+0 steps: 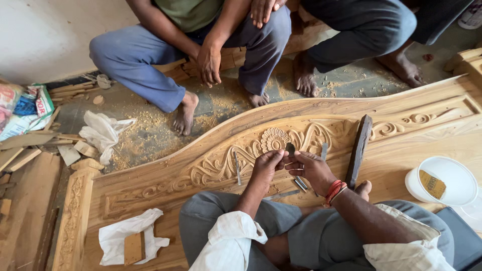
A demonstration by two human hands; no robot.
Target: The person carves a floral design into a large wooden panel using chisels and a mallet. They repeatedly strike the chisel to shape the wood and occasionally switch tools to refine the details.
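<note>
Down close, the left hand [267, 161] and right hand [310, 168] meet, fingers pinched together on a small dark metal carving chisel [290, 149] held just above the pale carved wooden headboard panel [401, 145]. Thin steel chisels [300, 183] lie beside the wrists, a long dark wooden bar [358, 150] to the right. Beyond, sawdust-strewn floor [145, 133] and two seated onlookers' bare feet [186, 114].

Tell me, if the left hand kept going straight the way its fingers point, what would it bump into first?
Most likely the small dark tool pinched between both hands. The left hand points up and to the right, toward the right hand, and just beyond lies the carved flower on the wooden panel. Depth is hard to judge.
</note>
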